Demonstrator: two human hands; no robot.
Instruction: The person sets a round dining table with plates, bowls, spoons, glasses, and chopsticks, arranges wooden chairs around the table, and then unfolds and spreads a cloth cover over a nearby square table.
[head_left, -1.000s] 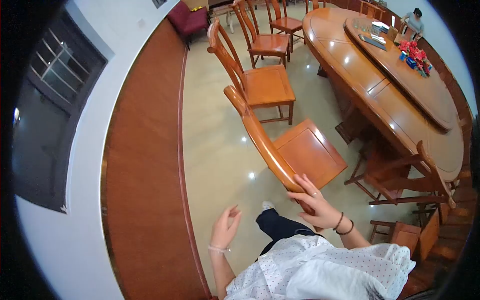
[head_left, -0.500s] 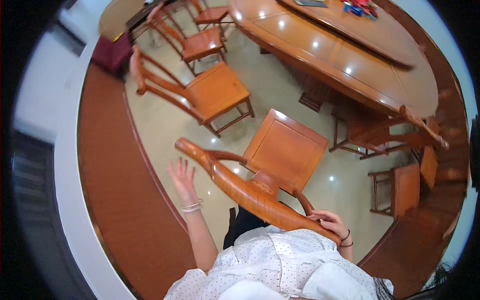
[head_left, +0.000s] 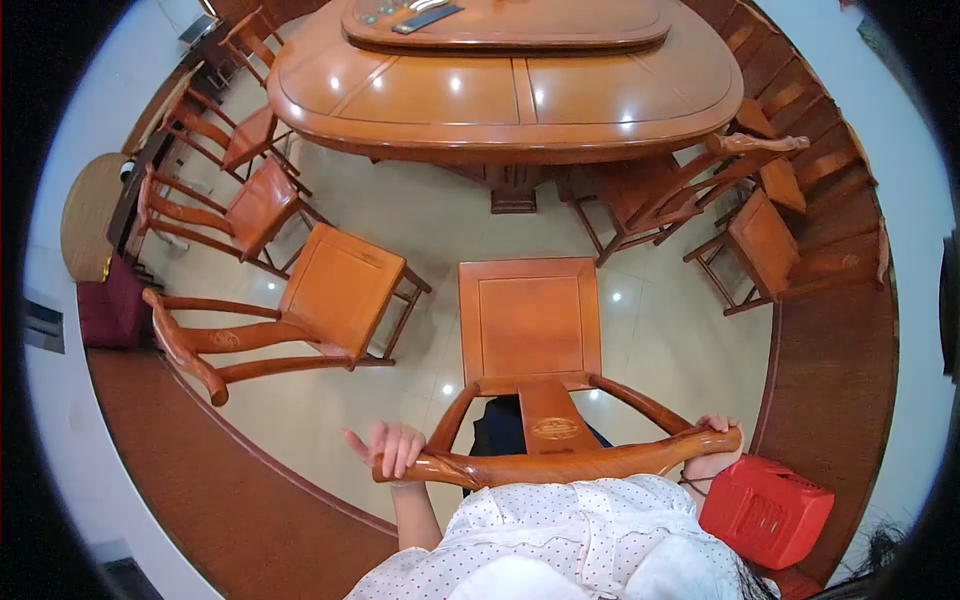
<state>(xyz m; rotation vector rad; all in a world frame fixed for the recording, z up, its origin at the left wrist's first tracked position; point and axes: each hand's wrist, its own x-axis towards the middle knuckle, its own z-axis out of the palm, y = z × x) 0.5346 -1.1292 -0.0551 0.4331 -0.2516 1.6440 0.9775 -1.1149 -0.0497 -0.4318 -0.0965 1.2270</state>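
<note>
A wooden chair stands right in front of me, its back toward my body and its square seat facing the table. Over the left end of its curved top rail lie the fingers of my left hand, bent round the wood with the thumb sticking out. At the rail's right end, my right hand grips it, fingertips showing on top. Carved decoration marks the middle slat of the backrest. My clothing and the rail hide the chair's lower rear.
Ahead stands a large wooden table with a raised top section. Another chair is close on the left, more line both sides. A red plastic basket is beside my right arm. A maroon box-like item sits far left.
My left hand has come down from the air onto the rail's left end. The chair now appears squared toward the table. My view has turned, bringing the red basket into sight.
</note>
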